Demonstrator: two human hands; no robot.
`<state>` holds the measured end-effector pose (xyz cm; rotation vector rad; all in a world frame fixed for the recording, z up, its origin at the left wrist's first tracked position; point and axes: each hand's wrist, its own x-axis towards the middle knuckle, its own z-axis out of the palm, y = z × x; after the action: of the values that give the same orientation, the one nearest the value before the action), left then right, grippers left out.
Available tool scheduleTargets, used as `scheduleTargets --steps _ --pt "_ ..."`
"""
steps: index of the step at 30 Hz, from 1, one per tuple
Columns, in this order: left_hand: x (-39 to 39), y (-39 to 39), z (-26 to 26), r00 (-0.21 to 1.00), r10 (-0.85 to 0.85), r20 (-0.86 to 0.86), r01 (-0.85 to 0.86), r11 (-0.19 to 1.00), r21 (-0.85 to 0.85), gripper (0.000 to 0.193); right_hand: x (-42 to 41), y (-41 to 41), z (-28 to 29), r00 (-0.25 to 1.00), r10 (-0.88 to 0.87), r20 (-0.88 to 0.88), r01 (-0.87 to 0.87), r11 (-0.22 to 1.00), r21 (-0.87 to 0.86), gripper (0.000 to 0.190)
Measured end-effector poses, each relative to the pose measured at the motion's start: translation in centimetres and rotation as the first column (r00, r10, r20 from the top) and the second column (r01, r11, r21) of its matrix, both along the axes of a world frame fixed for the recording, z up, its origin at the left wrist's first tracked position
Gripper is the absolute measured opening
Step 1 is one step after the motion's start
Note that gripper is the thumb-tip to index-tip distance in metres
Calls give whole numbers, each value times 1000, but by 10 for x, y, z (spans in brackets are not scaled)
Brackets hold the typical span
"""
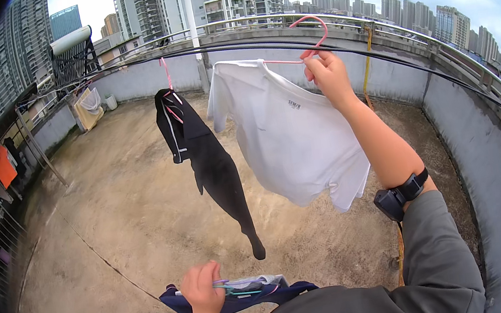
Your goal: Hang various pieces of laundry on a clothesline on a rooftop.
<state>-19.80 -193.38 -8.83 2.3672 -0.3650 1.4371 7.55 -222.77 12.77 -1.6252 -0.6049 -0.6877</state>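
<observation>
My right hand [327,76] is raised at the black clothesline cables [258,46], gripping a pink clothes hanger [285,61] just below its hook. The hook rises above the cables; whether it rests on them I cannot tell. A white T-shirt [285,127] hangs tilted from this hanger, its printed neckline turned towards me. Low in front of my body, my left hand [203,290] is closed around several hangers [244,292], purple and teal among them, which carry folded dark blue and grey clothes [281,295]. Left of the T-shirt, a black garment [212,162] hangs on another pink hanger [167,72].
A concrete rooftop floor [111,201] spreads below, bounded by a parapet wall [479,156] with a metal railing [406,26]. A yellow strap [367,61] runs down at the right. More laundry [3,165] hangs by a barred fence on the left, near a slanted metal pole [40,146].
</observation>
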Motion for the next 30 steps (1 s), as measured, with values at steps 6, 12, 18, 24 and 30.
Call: scheduleTargets --steps 6,12,18,24,30 --pt "2 -10 -9 995 -39 -93 43 999 34 25 -10 -12 6 966 260 -19 -260 965 -31 20" --pt "-1 -17 -5 991 -47 -122 49 999 6 19 -11 -13 2 981 184 -56 -189 977 -101 19" --pt "-5 -16 -4 991 -23 -135 23 1000 -1 17 -12 -20 2 982 167 -93 -181 970 -164 18" --pt "-5 -19 -3 992 -11 -123 10 1000 -15 18 -15 -25 16 953 273 -134 -299 921 -249 19" --pt "-8 -17 -1 990 -5 -139 1 1000 -28 18 -4 -32 1 992 60 -110 -94 936 -338 17"
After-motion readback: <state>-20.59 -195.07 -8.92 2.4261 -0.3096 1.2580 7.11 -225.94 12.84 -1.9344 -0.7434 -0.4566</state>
